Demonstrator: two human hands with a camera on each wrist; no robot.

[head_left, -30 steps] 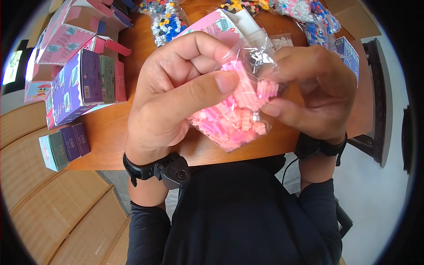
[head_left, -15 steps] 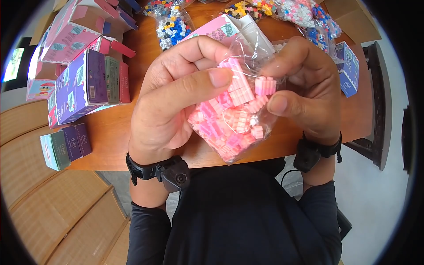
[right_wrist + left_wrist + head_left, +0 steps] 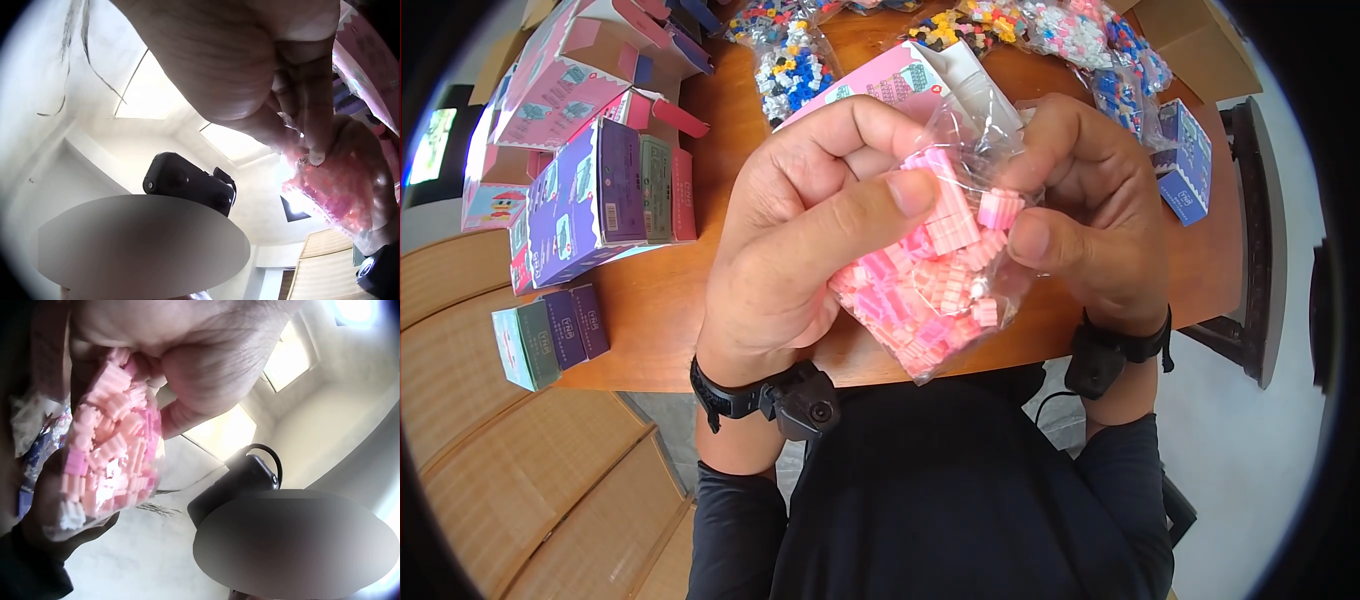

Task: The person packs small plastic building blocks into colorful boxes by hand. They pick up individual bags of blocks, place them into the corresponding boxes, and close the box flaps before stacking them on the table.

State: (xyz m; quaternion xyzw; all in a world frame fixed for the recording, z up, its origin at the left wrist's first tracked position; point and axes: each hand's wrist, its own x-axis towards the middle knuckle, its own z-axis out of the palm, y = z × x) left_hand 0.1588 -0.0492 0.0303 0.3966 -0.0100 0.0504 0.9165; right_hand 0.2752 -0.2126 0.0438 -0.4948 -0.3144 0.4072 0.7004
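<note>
Pink ridged bricks (image 3: 890, 300) in a clear plastic bag (image 3: 988, 148), held from both sides

Left grip (image 3: 800, 230) pinches the bag's upper part, right grip (image 3: 1100, 205) its opposite edge, so it hangs between them. Handling the film seems the step in hand; the next move likely calls for a steady left hold. Beyond both grips, a pink-and-white cardboard box (image 3: 880, 85) rests on the brown wooden bench (image 3: 670, 320); clear bags of multicoloured bricks (image 3: 798, 80) lie farther out.
</note>
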